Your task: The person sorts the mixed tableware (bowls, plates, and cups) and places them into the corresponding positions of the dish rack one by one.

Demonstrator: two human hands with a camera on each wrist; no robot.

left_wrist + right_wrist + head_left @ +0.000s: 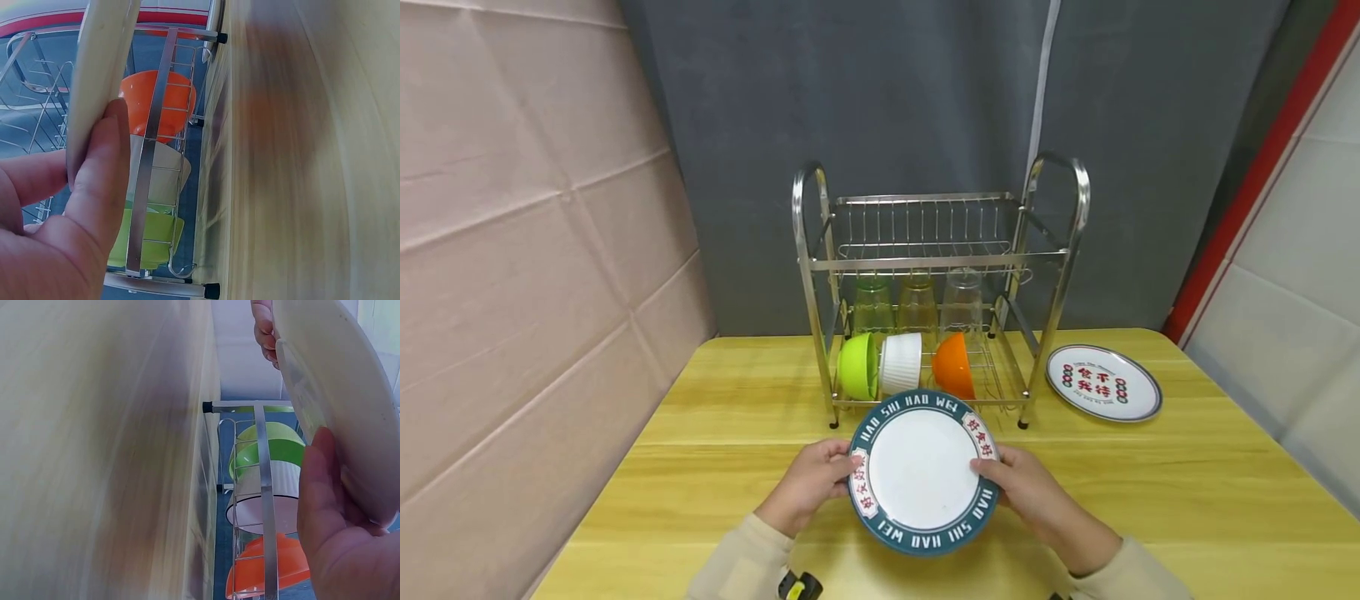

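Note:
Both hands hold a round plate [922, 472] with a white centre and a dark teal lettered rim, lifted above the yellow table [1150, 500] in front of a steel dish rack [932, 267]. My left hand [816, 483] grips its left edge, thumb on the rim. My right hand [1026, 492] grips the right edge. The left wrist view shows the plate's pale underside [100, 69] pinched by my left hand [81, 206]. From the right wrist, the plate's underside [344, 394] rests against my right hand [334, 531].
The rack's lower tier holds a green bowl [857, 365], a white ribbed bowl [901, 363], an orange bowl [955, 365] and three upturned glasses [917, 304]. A second plate [1102, 382] with red characters lies flat right of the rack. A padded wall stands at left.

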